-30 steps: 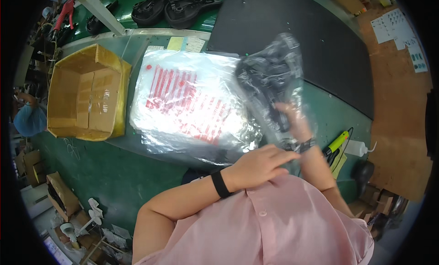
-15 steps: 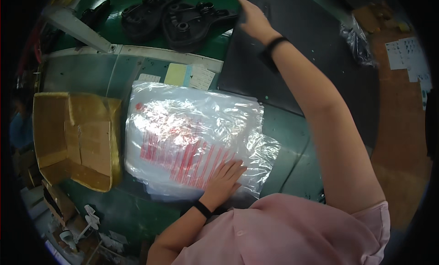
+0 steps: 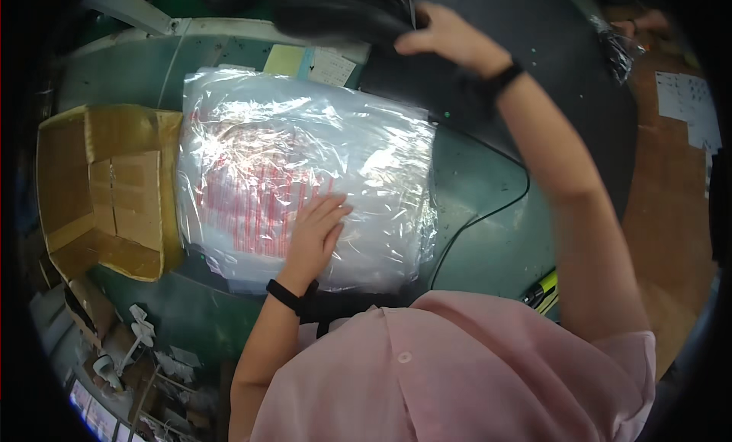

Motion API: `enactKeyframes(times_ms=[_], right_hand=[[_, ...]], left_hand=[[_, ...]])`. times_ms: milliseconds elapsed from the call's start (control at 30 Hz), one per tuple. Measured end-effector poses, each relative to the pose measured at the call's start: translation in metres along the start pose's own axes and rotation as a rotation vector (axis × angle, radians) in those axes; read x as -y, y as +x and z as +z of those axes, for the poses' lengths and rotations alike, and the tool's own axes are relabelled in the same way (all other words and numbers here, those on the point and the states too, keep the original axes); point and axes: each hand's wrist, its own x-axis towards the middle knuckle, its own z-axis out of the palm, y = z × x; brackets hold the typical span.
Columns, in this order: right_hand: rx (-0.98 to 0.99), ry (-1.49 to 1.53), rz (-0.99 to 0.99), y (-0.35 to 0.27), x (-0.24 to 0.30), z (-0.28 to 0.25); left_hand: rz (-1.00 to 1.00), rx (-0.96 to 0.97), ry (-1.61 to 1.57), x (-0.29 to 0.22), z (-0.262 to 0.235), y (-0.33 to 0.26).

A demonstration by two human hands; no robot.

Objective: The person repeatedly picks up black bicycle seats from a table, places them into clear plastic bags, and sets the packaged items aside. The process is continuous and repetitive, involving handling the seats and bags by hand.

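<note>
Under my left hand [image 3: 314,232] lies a stack of clear plastic bags [image 3: 374,213] with red print; the fingers are stretched out flat on the top bag. At the far side, my right hand [image 3: 450,39] is closed on the narrow end of a black moulded plastic part [image 3: 328,15]. Motion smears this part, and the upper edge of the view cuts it off. It hangs over the border between the green surface and a black mat [image 3: 488,122].
An open cardboard box [image 3: 171,205] with yellow-brown tape stands left of the bags. Paper slips [image 3: 329,67] lie behind them. A thin black cable [image 3: 457,232] crosses the table at right, near a yellow-green and black tool [image 3: 543,289]. Printed sheets [image 3: 686,110] lie on a brown board.
My right hand has closed on the black part and drawn it nearer, to the right. My left hand has slid left and farther up on the bags. The view has shifted.
</note>
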Motion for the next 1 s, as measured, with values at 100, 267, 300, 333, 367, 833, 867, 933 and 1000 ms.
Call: enactKeyframes(times_ms=[100, 267, 300, 333, 367, 833, 867, 933, 1000], right_hand=[[-0.071, 0.897, 0.199, -0.123, 0.018, 0.039], [-0.008, 2.065, -0.003, -0.276, 0.031, 0.118], [0.038, 2.114, -0.112, -0.297, 0.029, 0.136], [0.081, 2.164, -0.223, -0.316, 0.032, 0.152], [0.118, 2.209, -0.304, -0.332, 0.041, 0.164], [-0.786, -0.005, 0.366, -0.454, 0.011, 0.175], [-0.739, -0.094, 0.459, -0.454, -0.001, 0.18], [-0.687, -0.165, 0.554, -0.448, -0.012, 0.193], [-0.671, -0.129, 0.548, -0.441, -0.02, 0.212]], left_hand=[[-0.012, -0.13, 0.144, -0.008, -0.005, 0.003], [-0.08, -0.062, 0.261, -0.071, 0.037, -0.001], [-0.12, -0.017, 0.29, -0.083, 0.056, -0.006], [-0.159, 0.036, 0.322, -0.093, 0.07, -0.01], [-0.158, 0.044, 0.45, -0.098, 0.076, -0.01], [-0.567, -0.153, -0.671, -0.039, 0.055, -0.034], [-0.579, -0.174, -0.717, -0.044, 0.051, -0.036], [-0.605, -0.21, -0.814, -0.056, 0.042, -0.038], [-0.592, -0.189, -0.787, -0.046, 0.035, -0.04]])
